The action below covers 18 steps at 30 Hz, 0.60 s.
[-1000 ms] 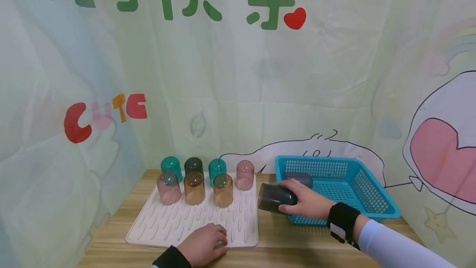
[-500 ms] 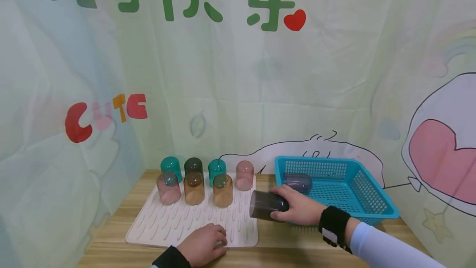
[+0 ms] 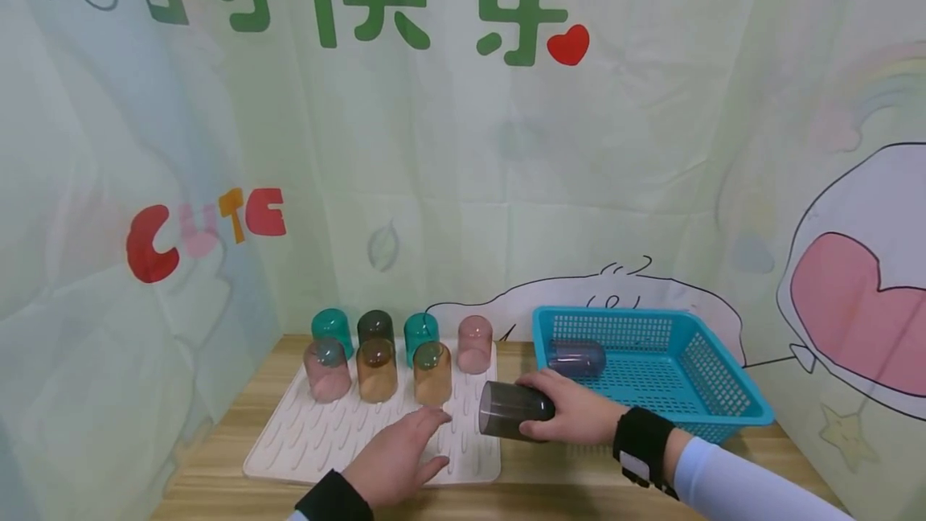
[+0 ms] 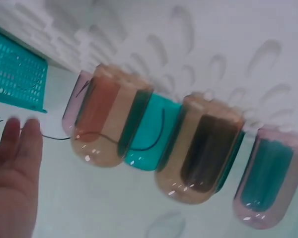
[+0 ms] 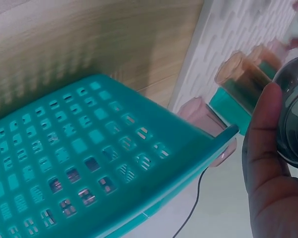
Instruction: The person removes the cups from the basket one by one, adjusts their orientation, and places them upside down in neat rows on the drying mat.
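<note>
My right hand (image 3: 575, 410) grips a dark grey see-through cup (image 3: 512, 411) near its base, tilted on its side with the mouth toward the left. In the right wrist view the round base of that grey cup (image 5: 295, 114) faces the camera. My left hand (image 3: 398, 455) hovers over the front of the white ridged mat (image 3: 289, 449), thumb and fingers spread and holding nothing. Upside down on the mat stand several cups: an amber cup (image 3: 432, 376) nearest the left hand, another amber cup (image 3: 377, 376), pink cups (image 3: 474, 348), teal cups (image 3: 330, 330) and a dark one (image 3: 375, 328).
A blue plastic basket (image 3: 723, 360) stands right of the mat, under and behind the right forearm. Inside it lies a purplish see-through cup (image 3: 576, 358) on its side. The wooden table (image 3: 550, 497) is backed by a printed curtain (image 3: 615, 143).
My right hand has carried the grey cup left and slightly down, away from the basket. The left hand has lifted off the mat's front edge and spread its fingers.
</note>
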Motion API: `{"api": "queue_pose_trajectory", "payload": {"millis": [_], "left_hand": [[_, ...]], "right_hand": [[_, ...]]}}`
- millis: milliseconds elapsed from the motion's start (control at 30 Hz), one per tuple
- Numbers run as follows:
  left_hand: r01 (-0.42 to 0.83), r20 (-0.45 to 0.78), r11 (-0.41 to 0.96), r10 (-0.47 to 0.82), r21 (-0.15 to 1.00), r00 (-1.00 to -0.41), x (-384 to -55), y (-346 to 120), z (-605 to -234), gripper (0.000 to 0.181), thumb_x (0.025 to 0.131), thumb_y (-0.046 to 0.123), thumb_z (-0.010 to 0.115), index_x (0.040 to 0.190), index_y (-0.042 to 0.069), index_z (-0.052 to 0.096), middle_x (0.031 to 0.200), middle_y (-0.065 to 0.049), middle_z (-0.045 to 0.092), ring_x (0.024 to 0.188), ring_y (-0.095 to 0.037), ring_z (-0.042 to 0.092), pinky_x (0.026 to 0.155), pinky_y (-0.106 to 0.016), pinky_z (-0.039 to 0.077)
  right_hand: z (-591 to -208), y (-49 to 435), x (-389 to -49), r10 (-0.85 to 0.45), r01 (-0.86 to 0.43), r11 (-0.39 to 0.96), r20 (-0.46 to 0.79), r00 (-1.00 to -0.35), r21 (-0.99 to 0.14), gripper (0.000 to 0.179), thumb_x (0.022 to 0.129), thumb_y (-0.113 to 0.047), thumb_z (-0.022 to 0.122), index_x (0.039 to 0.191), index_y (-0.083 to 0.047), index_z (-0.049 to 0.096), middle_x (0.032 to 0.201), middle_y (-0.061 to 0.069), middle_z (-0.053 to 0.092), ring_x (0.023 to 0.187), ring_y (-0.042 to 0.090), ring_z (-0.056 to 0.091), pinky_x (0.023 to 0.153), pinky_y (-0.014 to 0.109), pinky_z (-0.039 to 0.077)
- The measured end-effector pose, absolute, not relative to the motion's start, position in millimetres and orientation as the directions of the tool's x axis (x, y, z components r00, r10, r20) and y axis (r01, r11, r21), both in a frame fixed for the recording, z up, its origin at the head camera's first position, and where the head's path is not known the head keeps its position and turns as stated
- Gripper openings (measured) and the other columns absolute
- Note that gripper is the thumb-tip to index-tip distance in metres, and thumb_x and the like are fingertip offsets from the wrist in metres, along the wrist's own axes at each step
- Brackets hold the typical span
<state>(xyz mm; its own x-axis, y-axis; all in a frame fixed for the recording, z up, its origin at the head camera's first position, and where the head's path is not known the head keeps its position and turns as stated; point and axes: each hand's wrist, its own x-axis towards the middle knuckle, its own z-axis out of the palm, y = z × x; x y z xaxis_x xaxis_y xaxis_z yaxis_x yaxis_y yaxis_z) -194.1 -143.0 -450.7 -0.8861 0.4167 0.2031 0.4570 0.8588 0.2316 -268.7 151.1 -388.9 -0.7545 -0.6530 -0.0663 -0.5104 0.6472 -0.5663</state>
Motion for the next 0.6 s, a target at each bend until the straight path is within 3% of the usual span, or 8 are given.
{"api": "queue_pose_trajectory", "payload": {"millis": [133,300,433,600], "left_hand": [[0.525,0.378,0.836,0.44,0.159,-0.815,-193.3,-131.8,-437.3,0.067,0.086,0.049,0.065,0.139,0.017,0.04,0.136,-0.003,0.049,0.118,-0.014,0.048,0.093,-0.04,0.052],[0.627,0.511,0.779,0.536,0.006,-0.672,-196.4,-116.1,-425.7,0.074,0.084,0.053,0.064,0.141,0.013,0.039,0.14,-0.006,0.045,0.126,-0.017,0.04,0.097,-0.041,0.049],[0.658,0.511,0.745,0.611,-0.112,-0.604,-200.3,-105.8,-423.6,0.076,0.083,0.055,0.065,0.14,0.012,0.039,0.139,-0.005,0.045,0.129,-0.017,0.036,0.1,-0.04,0.047],[0.681,0.459,0.715,0.665,-0.16,-0.59,-202.7,-96.1,-425.4,0.079,0.08,0.053,0.07,0.141,0.014,0.038,0.141,-0.005,0.043,0.131,-0.016,0.034,0.101,-0.037,0.046]], "right_hand": [[-392.4,150.1,-269.1,-0.647,-0.501,0.652,-0.072,-0.759,-0.569,0.061,0.08,-0.054,0.065,0.132,-0.026,0.049,0.111,-0.002,0.049,0.094,0.017,0.049,0.076,0.038,0.049],[-399.5,150.1,-272.6,-0.651,-0.502,0.647,-0.073,-0.755,-0.574,0.064,0.079,-0.059,0.064,0.132,-0.026,0.049,0.111,0.0,0.051,0.094,0.016,0.049,0.076,0.037,0.049],[-402.3,149.4,-273.3,-0.663,-0.514,0.638,-0.069,-0.746,-0.574,0.065,0.079,-0.062,0.063,0.132,-0.027,0.049,0.111,0.0,0.052,0.093,0.016,0.05,0.077,0.037,0.049],[-402.2,148.3,-270.5,-0.673,-0.528,0.636,-0.07,-0.736,-0.563,0.062,0.079,-0.062,0.062,0.13,-0.03,0.05,0.109,-0.003,0.051,0.092,0.014,0.051,0.075,0.035,0.05]]}}
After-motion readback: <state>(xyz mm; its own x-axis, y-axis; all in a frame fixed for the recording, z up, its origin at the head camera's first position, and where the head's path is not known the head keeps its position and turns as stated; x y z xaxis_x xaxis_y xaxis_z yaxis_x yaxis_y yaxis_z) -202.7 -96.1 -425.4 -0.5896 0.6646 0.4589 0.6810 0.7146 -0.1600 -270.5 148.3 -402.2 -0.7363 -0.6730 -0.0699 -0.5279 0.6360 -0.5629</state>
